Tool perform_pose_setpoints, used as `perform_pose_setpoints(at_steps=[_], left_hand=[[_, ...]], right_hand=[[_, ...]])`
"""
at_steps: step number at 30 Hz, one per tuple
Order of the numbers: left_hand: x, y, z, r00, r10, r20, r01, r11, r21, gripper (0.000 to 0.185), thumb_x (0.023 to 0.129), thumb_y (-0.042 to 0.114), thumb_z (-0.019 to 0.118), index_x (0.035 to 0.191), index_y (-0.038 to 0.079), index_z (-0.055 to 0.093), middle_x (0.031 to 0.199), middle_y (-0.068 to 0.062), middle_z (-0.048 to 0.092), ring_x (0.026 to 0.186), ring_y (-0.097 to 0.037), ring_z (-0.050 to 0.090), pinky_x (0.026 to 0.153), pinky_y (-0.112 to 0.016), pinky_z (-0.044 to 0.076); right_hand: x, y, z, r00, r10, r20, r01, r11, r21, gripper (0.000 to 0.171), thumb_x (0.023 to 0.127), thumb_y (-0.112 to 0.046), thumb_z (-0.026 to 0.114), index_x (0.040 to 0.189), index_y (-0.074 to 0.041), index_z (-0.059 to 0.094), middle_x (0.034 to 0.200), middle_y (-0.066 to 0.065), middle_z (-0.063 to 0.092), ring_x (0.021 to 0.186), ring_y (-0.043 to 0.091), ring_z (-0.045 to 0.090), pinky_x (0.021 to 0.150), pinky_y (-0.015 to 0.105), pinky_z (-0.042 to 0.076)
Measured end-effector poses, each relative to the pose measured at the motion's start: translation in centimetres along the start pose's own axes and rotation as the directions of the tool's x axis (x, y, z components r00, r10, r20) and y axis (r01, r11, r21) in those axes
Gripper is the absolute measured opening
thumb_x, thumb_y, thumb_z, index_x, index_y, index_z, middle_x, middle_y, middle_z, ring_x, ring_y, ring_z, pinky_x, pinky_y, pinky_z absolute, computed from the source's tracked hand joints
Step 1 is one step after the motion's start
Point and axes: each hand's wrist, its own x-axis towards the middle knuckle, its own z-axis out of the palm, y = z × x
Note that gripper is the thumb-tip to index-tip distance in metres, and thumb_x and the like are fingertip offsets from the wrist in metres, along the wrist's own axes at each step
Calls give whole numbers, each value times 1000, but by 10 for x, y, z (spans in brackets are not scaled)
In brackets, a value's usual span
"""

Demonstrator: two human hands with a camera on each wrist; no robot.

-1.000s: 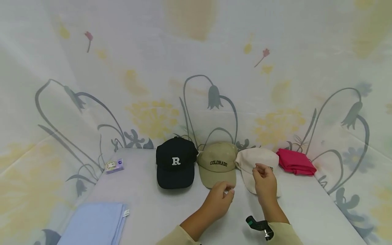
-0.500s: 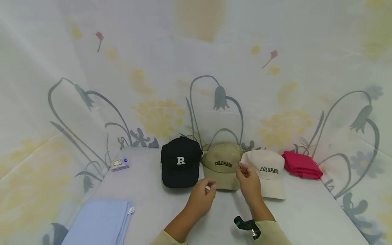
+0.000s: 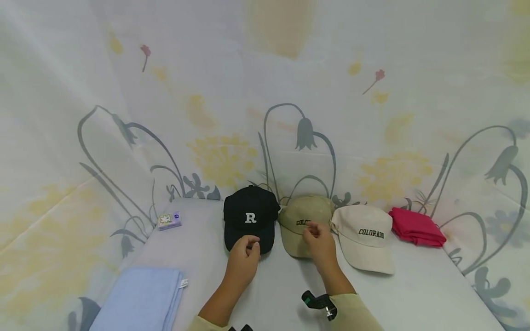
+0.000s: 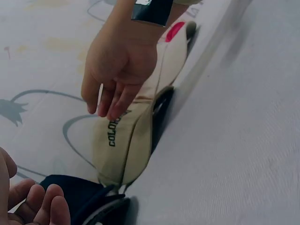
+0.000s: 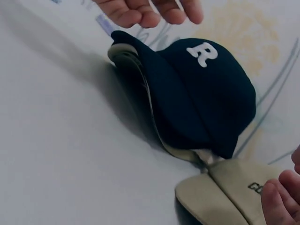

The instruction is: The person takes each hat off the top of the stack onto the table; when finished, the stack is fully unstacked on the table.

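Three caps lie in a row at the back of the table: a black cap with a white R (image 3: 250, 219) (image 5: 201, 93), a khaki COLORADO cap (image 3: 302, 219) (image 4: 123, 149) and a cream COLORADO cap (image 3: 366, 236) (image 4: 169, 55). My left hand (image 3: 244, 252) (image 5: 149, 9) hovers over the black cap's brim, fingers relaxed and holding nothing. My right hand (image 3: 318, 241) (image 4: 119, 70) hangs just above the khaki cap's brim, fingers loose and pointing down, also holding nothing.
A folded red cloth (image 3: 416, 226) lies right of the cream cap. A folded light blue cloth (image 3: 138, 299) sits at the front left, and a small purple packet (image 3: 169, 221) at the back left. Flower-printed fabric (image 3: 265, 115) drapes behind and around the grey table (image 3: 422, 294).
Both hands have moved left: the left from in front of the khaki cap to the black cap, the right from the cream cap to the khaki cap. The caps have not moved.
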Motion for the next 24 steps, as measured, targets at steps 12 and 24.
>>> perform_pose_setpoints(at_steps=[12,24], left_hand=[[17,-22,-31,994,-55,-90,61,997,57,21,105,16,58,117,3,68,101,-6,64,80,-15,58,69,-26,52],[30,-53,-49,945,-274,-178,260,960,-102,24,106,17,55,122,2,66,107,-13,65,76,-16,64,65,-24,54]], right_hand=[[6,-7,32,996,-15,84,10,998,63,28,100,-15,68,126,-2,69,112,14,73,94,15,67,78,23,53],[17,-5,66,992,-18,126,6,996,92,27,100,-12,67,124,0,68,112,16,72,94,20,68,75,25,53]])
